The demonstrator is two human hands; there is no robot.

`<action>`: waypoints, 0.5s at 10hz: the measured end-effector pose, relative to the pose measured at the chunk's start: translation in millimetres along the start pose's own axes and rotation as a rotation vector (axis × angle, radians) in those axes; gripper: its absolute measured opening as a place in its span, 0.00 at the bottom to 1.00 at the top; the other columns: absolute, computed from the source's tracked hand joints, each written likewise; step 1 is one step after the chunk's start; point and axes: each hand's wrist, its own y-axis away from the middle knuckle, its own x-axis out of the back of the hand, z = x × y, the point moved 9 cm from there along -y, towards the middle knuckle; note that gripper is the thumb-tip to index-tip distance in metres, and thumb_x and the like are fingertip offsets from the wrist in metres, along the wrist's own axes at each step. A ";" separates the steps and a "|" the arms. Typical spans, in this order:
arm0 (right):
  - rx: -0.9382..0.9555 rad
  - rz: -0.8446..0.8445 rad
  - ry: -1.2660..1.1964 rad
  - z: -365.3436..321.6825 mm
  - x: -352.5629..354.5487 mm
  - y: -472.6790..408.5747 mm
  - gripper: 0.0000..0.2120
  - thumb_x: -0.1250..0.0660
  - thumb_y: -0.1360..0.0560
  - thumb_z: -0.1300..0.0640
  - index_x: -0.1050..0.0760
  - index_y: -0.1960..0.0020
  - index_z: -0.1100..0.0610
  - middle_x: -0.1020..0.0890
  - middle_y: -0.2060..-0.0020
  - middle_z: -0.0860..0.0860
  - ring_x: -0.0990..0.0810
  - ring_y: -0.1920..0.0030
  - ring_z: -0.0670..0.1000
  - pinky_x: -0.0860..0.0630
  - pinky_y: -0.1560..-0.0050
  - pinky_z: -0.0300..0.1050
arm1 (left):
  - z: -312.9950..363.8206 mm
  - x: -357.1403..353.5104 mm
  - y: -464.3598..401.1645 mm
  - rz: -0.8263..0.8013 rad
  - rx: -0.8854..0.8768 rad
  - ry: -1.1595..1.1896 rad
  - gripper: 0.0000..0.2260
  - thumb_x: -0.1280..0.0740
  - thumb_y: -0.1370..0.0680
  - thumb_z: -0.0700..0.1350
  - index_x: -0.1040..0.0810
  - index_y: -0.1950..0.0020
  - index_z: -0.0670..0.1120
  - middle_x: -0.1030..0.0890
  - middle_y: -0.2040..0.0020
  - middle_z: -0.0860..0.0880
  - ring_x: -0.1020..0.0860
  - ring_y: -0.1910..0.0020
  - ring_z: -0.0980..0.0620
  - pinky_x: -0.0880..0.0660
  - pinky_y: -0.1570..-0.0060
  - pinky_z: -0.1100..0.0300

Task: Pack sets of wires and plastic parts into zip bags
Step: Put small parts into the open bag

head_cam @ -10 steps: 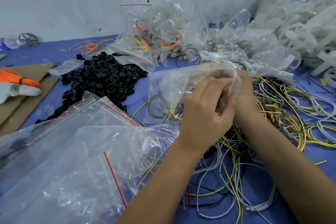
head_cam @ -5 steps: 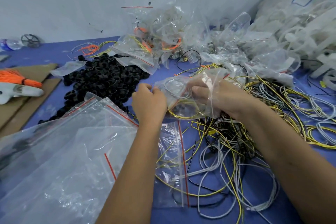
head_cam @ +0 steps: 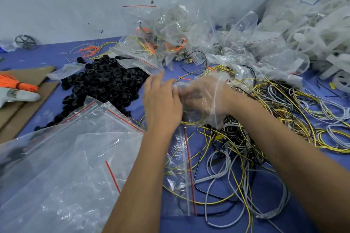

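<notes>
My right hand (head_cam: 200, 96) is wrapped in a clear zip bag (head_cam: 212, 113) that holds coiled yellow and grey wire. My left hand (head_cam: 161, 104) presses against the bag's left end, fingers partly spread over the plastic. Both hands meet above a tangle of loose yellow, grey and black wires (head_cam: 246, 138) on the blue table. A heap of black plastic rings (head_cam: 102, 83) lies to the left of my hands. Empty zip bags with red seal lines (head_cam: 75, 157) are stacked at the front left. One more empty zip bag (head_cam: 181, 176) lies over the wires below my hands.
Filled zip bags (head_cam: 166, 39) pile up at the back centre. White plastic parts in big bags (head_cam: 312, 24) fill the back right. Cardboard (head_cam: 24, 89), an orange wire bundle (head_cam: 17, 83) and a white glove (head_cam: 15, 94) sit at the left. Loose orange wires (head_cam: 89, 50) lie near the wall.
My left hand has moved right to meet the right hand on the bag. The bag with the coiled wire has bunched up around my right hand.
</notes>
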 end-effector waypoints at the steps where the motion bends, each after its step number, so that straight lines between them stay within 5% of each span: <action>1: 0.110 0.205 -0.050 7.2 12.4 -11.5 0.16 0.33 0.20 0.64 0.24 0.33 0.64 0.19 0.40 0.58 0.19 0.39 0.49 0.26 0.40 0.41 | -1.1 -31.6 6.8 -0.249 -0.004 -0.146 0.20 0.48 0.13 0.53 0.27 0.25 0.50 0.39 0.17 0.49 0.48 0.17 0.43 0.51 0.20 0.42; 2: 0.179 0.155 -0.040 0.3 9.0 -12.1 0.02 0.30 0.24 0.67 0.19 0.52 0.64 0.17 0.57 0.60 0.17 0.56 0.54 0.20 0.57 0.49 | -7.2 -45.4 13.3 -0.333 0.051 -0.185 0.23 0.51 0.14 0.58 0.31 0.22 0.53 0.41 0.17 0.49 0.50 0.17 0.41 0.56 0.21 0.37; 3: 0.063 -0.016 0.149 5.3 -5.1 -11.1 0.12 0.30 0.25 0.64 0.21 0.43 0.66 0.17 0.47 0.62 0.17 0.48 0.61 0.22 0.61 0.43 | -6.8 -42.1 12.4 -0.281 0.083 -0.141 0.23 0.52 0.13 0.56 0.29 0.24 0.50 0.40 0.17 0.47 0.49 0.17 0.41 0.56 0.21 0.36; 4: -0.052 -0.043 0.203 17.0 -7.9 -10.4 0.21 0.31 0.22 0.65 0.28 0.31 0.65 0.21 0.46 0.56 0.21 0.47 0.58 0.29 0.69 0.35 | -3.1 -36.2 10.1 -0.234 0.109 -0.034 0.22 0.51 0.13 0.55 0.26 0.27 0.49 0.37 0.18 0.46 0.48 0.17 0.42 0.56 0.20 0.37; 5: 0.073 0.015 0.214 -7.1 -5.3 -13.8 0.13 0.34 0.21 0.63 0.22 0.39 0.68 0.21 0.59 0.55 0.22 0.56 0.54 0.24 0.67 0.33 | 7.6 -24.2 9.4 -0.118 0.075 0.054 0.20 0.47 0.13 0.55 0.23 0.30 0.47 0.30 0.23 0.45 0.42 0.19 0.43 0.52 0.20 0.41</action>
